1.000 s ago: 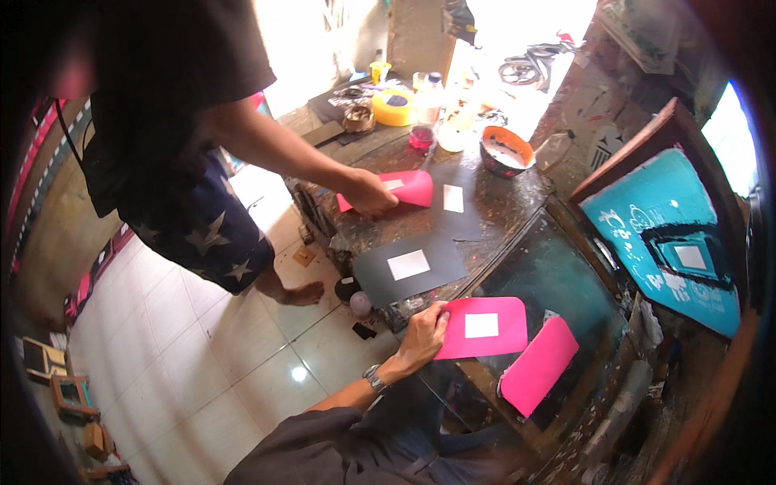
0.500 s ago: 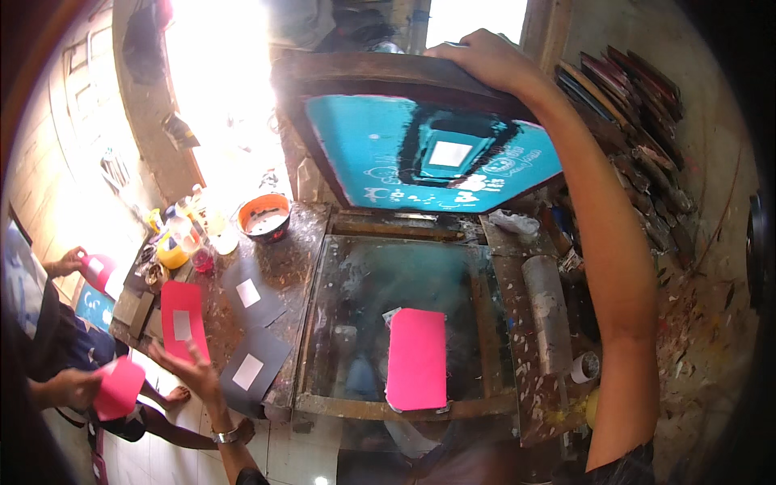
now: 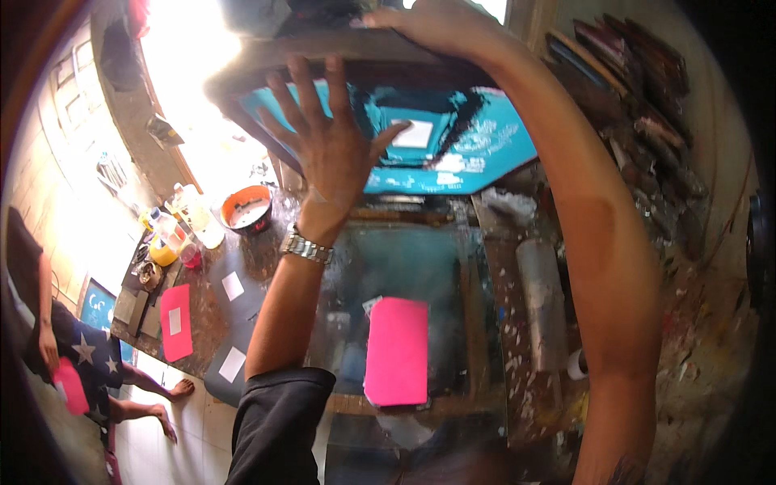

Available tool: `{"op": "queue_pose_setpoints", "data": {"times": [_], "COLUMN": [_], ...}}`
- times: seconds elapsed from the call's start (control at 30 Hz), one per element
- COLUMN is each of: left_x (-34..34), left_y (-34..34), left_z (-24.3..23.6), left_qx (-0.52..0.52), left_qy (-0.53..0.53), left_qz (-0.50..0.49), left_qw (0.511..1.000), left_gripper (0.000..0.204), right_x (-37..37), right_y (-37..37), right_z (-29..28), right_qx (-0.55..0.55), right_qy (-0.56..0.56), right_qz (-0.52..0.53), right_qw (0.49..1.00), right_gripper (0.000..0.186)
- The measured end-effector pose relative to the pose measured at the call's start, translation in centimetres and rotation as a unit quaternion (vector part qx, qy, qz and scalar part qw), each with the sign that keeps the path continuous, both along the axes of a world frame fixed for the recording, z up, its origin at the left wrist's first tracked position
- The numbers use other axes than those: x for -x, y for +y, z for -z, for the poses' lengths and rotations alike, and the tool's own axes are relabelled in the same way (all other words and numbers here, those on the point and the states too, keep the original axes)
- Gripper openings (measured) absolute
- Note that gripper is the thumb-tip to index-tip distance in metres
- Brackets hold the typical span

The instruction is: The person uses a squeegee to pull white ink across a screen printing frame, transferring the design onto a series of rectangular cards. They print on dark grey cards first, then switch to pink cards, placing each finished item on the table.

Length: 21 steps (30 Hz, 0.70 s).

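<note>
Here, 2 hands (image 3: 330, 153) (image 3: 449, 31) at tilted screen (image 3: 428, 155).

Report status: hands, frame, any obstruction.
Right hand holds tilted frame by top edge. Left hand open, partly hiding it. Pink piece on table.

Glare whites out the doorway (image 3: 190, 73); corners darken.

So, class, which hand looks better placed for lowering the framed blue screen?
Probably the right hand: it lies over the top edge of the framed blue screen. The left hand is spread in front, its contact unclear.
</note>
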State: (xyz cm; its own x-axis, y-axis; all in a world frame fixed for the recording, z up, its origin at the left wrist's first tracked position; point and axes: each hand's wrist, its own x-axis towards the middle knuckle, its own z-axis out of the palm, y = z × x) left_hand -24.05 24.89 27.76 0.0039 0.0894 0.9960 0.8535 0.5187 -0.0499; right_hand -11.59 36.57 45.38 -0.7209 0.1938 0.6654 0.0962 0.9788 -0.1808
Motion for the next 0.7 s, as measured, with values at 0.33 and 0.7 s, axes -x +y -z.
{"op": "queue_pose_setpoints", "data": {"times": [0.33, 0.7], "left_x": [-15.7, -23.0], "left_y": [-18.8, -27.2], "left_z": [9.4, 30.9], "left_qx": [-0.106, -0.160], "left_qy": [-0.535, -0.775], "left_qz": [0.454, 0.277], "left_qw": [0.704, 0.545], "left_gripper": [0.070, 0.051], "right_x": [-9.4, -17.0], "right_y": [-9.0, -13.3], "right_z": [16.3, 34.0], "right_qx": [-0.099, 0.192], "right_qy": [0.067, -0.405], "right_qz": [0.009, -0.054], "right_qw": [0.993, 0.892], "right_gripper": [0.051, 0.021]}}
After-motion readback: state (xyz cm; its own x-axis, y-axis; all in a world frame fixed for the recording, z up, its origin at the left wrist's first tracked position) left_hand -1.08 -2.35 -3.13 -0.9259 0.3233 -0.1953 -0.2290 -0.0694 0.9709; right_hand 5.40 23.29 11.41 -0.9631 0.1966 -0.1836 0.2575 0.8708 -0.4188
